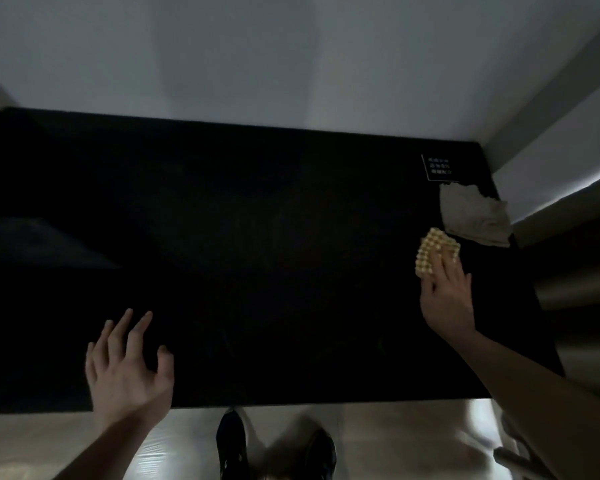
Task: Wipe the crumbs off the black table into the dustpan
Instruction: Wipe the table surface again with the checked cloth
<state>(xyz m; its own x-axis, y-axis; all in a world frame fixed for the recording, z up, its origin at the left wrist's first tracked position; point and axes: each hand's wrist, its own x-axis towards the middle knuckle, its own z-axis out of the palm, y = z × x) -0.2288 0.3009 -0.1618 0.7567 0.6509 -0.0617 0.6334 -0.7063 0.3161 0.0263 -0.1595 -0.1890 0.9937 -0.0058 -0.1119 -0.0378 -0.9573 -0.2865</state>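
The black table (pixel 257 237) fills the middle of the view in dim light. My right hand (pixel 445 299) reaches to the table's right side, its fingers lying on a yellow textured cloth (pixel 433 251). My left hand (pixel 129 368) hovers over the near left part of the table with fingers spread, holding nothing. No crumbs can be made out on the dark surface, and I see no dustpan. A dark slanted shape (pixel 45 244) at the left is too dim to identify.
A crumpled grey rag (pixel 475 216) lies at the table's right edge beyond the yellow cloth. A small black sign with white text (pixel 439 167) stands at the far right corner. A pale wall runs behind. My shoes (pixel 232 441) stand on the light floor below the near edge.
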